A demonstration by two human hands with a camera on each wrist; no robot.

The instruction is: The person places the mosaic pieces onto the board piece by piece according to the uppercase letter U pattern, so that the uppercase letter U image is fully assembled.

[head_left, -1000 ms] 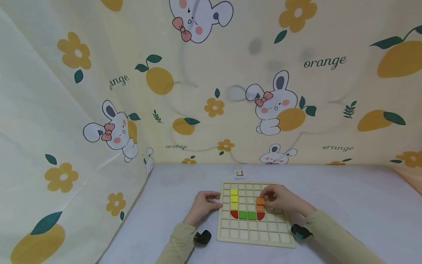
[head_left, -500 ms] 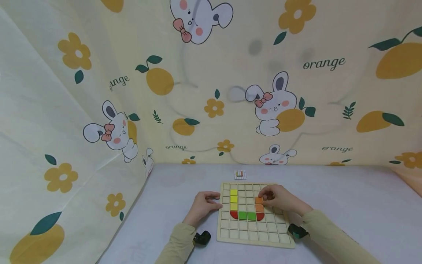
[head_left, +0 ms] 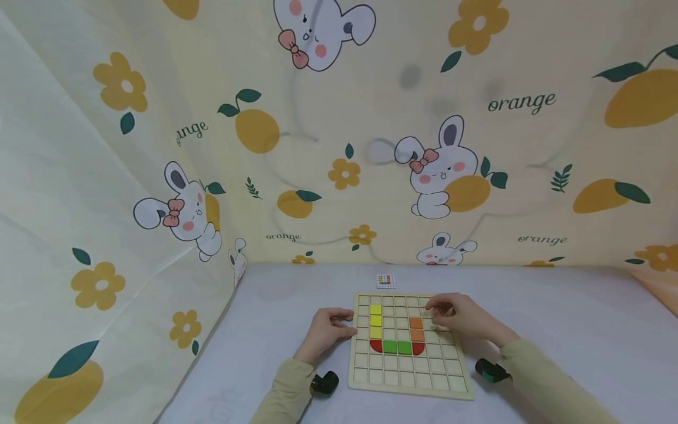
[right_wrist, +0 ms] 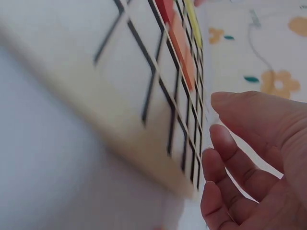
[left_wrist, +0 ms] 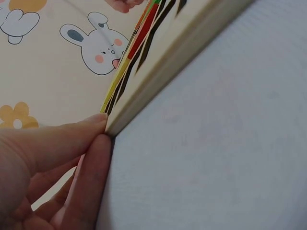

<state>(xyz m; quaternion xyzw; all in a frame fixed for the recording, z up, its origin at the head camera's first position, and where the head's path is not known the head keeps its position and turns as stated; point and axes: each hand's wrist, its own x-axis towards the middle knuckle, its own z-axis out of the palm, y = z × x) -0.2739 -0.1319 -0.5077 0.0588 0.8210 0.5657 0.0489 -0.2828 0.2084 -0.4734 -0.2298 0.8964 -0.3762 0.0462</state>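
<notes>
A wooden grid board point(head_left: 399, 377) lies on the table. On it, yellow square tiles point(head_left: 375, 320) form a column at left and orange square tiles point(head_left: 416, 323) a shorter one at right. Between these columns' lower ends runs a row of two green tiles point(head_left: 397, 347) with red rounded tiles point(head_left: 418, 348) at its corners. My left hand point(head_left: 325, 333) touches the board's left edge with thumb and fingertips, seen close in the left wrist view. My right hand point(head_left: 468, 318) is over the board's right side, fingers loosely bent, holding nothing in the right wrist view.
A small pattern card point(head_left: 386, 281) lies beyond the board's far edge. Behind the table hangs a cloth point(head_left: 318, 118) printed with rabbits, oranges and flowers. Black wrist devices point(head_left: 325, 383) sit at both cuffs.
My right hand settled the upper orange tile into its cell above the other orange one, then let go and drew back to the right. The left hand kept its place.
</notes>
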